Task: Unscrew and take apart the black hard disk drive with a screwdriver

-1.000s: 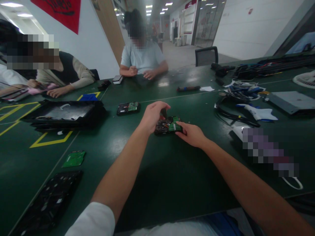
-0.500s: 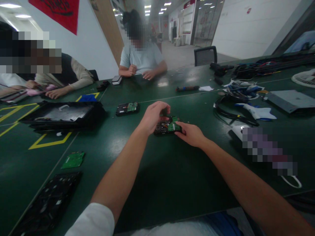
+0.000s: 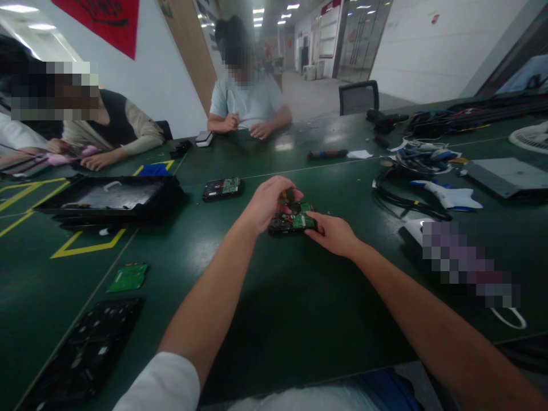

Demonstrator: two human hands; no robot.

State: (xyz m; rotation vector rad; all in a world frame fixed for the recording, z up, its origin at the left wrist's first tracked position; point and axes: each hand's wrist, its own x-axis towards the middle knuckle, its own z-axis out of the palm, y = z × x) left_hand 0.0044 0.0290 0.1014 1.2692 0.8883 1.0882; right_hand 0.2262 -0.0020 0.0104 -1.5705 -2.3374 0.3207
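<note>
A hard drive [image 3: 290,223] with a green circuit board lies on the table in front of me, its circuit side up. My right hand [image 3: 333,231] grips its right end, thumb on top and fingers at the side. Over the drive's left part, my left hand [image 3: 274,201] is curled with its fingertips pointing down. Something small, dark and yellowish shows between those fingers, mostly covered by the hand. A second hard drive [image 3: 222,189] rests farther back on the left. Nearer to me on the left are a loose green circuit board [image 3: 128,278] and a flat black panel [image 3: 92,348].
A black tray [image 3: 109,200] stands on the left. To the right lie bundled cables [image 3: 422,157], a white-and-blue object [image 3: 458,196], a grey metal box [image 3: 505,174] and a blurred pouch-like item [image 3: 464,257]. A pen-like tool [image 3: 327,154] lies at the back; co-workers [image 3: 248,103] sit beyond.
My left fingers have shifted slightly over the drive, and the small yellowish thing between them now shows. My right hand and the drive stay in place.
</note>
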